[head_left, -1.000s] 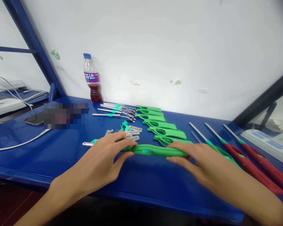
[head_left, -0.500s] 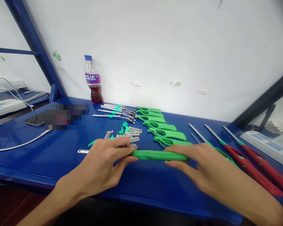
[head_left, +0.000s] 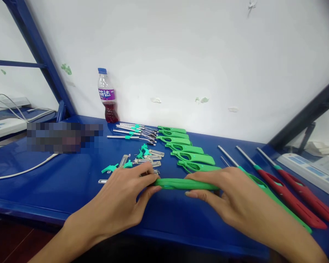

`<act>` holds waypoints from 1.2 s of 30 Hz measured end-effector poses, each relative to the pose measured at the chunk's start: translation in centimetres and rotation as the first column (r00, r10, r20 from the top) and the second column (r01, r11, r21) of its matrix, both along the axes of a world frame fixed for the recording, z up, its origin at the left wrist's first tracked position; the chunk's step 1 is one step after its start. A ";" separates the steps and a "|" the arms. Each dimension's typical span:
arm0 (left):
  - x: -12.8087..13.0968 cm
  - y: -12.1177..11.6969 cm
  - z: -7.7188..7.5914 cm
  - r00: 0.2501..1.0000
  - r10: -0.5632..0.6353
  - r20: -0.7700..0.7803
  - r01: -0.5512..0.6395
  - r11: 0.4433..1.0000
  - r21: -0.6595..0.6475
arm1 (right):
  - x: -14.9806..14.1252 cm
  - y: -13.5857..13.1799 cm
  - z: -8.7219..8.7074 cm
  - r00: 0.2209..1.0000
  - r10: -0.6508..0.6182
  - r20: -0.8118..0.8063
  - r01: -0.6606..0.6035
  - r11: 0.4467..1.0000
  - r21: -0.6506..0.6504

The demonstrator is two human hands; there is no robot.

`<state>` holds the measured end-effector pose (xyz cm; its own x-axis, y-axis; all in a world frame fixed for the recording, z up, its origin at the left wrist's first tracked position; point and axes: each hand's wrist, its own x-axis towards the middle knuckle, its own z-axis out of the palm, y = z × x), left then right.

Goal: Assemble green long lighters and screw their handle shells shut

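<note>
Both my hands hold one long green lighter handle (head_left: 181, 183) low over the blue table (head_left: 57, 190). My left hand (head_left: 126, 193) pinches its left end, where a metal tube (head_left: 102, 181) sticks out to the left. My right hand (head_left: 233, 197) grips its right end with fingers curled over it. Just behind lie several empty green handle shells (head_left: 192, 157) in a row, and small metal and teal parts (head_left: 145, 157) lie beside my left hand.
Several metal tubes with wires (head_left: 131, 132) lie near a drink bottle (head_left: 106, 96) at the wall. Finished green and red lighters (head_left: 285, 190) lie at the right. A white cable (head_left: 22, 171) runs at the left; white units (head_left: 309, 171) sit far right.
The hands and the green handle have shifted slightly; my right fingers have slid further left along the handle. The view has tilted a little.
</note>
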<state>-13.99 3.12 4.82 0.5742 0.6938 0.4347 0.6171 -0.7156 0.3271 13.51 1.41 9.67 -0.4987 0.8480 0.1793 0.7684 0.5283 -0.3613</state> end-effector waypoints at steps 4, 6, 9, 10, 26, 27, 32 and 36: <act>-0.3 -0.7 -0.1 0.997 0.035 -0.062 -0.034 0.999 0.017 | -0.8 0.0 0.2 1.000 0.018 -0.003 -0.018 0.999 -0.037; -0.4 -0.9 0.1 0.998 0.028 -0.048 -0.026 0.999 0.041 | -1.3 0.0 0.1 0.999 0.043 -0.034 -0.044 0.998 -0.045; -0.2 -1.0 0.7 0.999 -0.041 -0.012 0.041 0.999 -0.014 | -2.1 0.1 -0.2 0.995 0.067 -0.074 -0.069 0.997 -0.019; -0.1 -1.0 0.9 0.998 -0.065 0.002 0.065 0.997 -0.040 | -2.3 0.1 -0.2 0.994 0.068 -0.081 -0.069 0.998 -0.014; -0.9 -0.6 0.1 0.998 0.057 -0.033 -0.052 0.988 0.144 | -1.8 0.6 -0.3 0.961 0.087 -0.262 -0.071 0.995 0.072; -1.1 -0.5 0.0 0.996 0.076 -0.047 -0.071 0.992 0.108 | -1.7 0.5 -0.4 0.957 0.091 -0.275 -0.063 0.992 0.108; -1.7 0.1 0.5 0.998 0.039 0.046 -0.039 0.999 0.001 | -1.4 0.6 -0.6 0.952 0.126 -0.280 -0.057 0.969 0.240; -1.3 0.3 0.7 0.995 0.014 0.102 -0.029 0.989 0.143 | -2.1 0.8 -1.4 0.978 0.081 -0.191 -0.034 0.971 0.237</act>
<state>-15.27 3.41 5.56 0.5083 0.6313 0.5857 0.6019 -0.7469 0.2826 11.43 2.17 8.31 -0.4804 0.7425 0.4668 0.6598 0.6566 -0.3654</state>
